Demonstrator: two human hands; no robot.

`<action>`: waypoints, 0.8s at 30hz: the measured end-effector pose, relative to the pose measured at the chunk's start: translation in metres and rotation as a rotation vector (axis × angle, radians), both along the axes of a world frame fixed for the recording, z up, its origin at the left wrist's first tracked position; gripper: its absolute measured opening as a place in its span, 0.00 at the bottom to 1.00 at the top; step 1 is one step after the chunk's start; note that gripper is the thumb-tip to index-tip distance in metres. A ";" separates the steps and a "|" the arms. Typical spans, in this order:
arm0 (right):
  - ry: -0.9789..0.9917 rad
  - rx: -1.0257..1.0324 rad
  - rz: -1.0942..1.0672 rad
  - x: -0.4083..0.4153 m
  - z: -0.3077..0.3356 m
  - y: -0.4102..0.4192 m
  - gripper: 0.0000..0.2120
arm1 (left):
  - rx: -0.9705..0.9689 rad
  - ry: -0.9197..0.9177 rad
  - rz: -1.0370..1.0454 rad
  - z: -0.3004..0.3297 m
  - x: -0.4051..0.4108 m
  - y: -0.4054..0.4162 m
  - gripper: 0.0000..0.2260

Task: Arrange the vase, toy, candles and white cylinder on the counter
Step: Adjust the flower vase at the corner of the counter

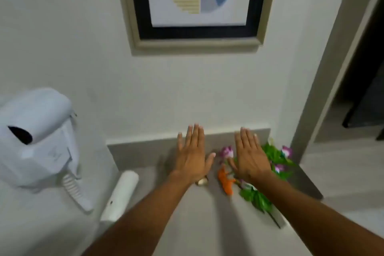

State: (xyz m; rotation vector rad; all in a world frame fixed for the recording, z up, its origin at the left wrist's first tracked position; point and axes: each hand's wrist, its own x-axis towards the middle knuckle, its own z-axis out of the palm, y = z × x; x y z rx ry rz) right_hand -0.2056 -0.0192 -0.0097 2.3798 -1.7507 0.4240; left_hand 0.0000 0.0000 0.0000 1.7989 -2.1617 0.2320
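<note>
Above the smooth grey counter [145,176], left hand [192,157] and right hand [250,158] hover flat, fingers [195,135] spread, empty.

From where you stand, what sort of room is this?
Probably a hotel bathroom or vanity nook. A wall-mounted hair dryer with a coiled cord hangs at the left, a framed print hangs above a narrow grey counter, and a doorway opens on the right.
</note>
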 end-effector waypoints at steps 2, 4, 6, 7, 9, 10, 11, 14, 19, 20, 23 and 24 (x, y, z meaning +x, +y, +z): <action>-0.005 0.097 -0.036 -0.014 -0.046 0.029 0.40 | 0.136 -0.011 -0.004 -0.051 -0.010 0.025 0.40; 0.019 0.170 -0.091 -0.033 -0.104 0.063 0.39 | 0.251 -0.031 -0.015 -0.119 -0.018 0.062 0.41; 0.024 0.262 -0.172 -0.053 -0.143 0.088 0.40 | 0.364 -0.029 -0.027 -0.167 -0.028 0.092 0.40; 0.035 0.297 -0.211 -0.062 -0.153 0.094 0.41 | 0.410 -0.028 -0.027 -0.185 -0.031 0.101 0.40; 0.037 0.351 -0.282 -0.075 -0.161 0.100 0.41 | 0.488 -0.057 -0.026 -0.206 -0.035 0.109 0.39; 0.025 0.364 -0.320 -0.083 -0.165 0.100 0.41 | 0.522 -0.068 -0.019 -0.215 -0.036 0.110 0.39; 0.011 0.359 -0.354 -0.088 -0.164 0.099 0.41 | 0.539 -0.077 -0.012 -0.219 -0.035 0.109 0.38; -0.039 0.351 -0.445 -0.100 -0.162 0.090 0.42 | 0.549 -0.075 -0.018 -0.230 -0.035 0.100 0.39; -0.117 0.410 -0.500 -0.107 -0.164 0.080 0.43 | 0.500 -0.049 -0.046 -0.240 -0.037 0.091 0.41; -0.149 0.420 -0.505 -0.108 -0.165 0.078 0.44 | 0.493 -0.044 -0.049 -0.241 -0.037 0.090 0.41; -0.331 0.453 -0.595 -0.111 -0.161 0.063 0.49 | 0.494 -0.045 -0.051 -0.244 -0.036 0.089 0.41; -0.382 0.487 -0.647 -0.113 -0.156 0.056 0.49 | 0.500 -0.048 -0.051 -0.244 -0.036 0.088 0.41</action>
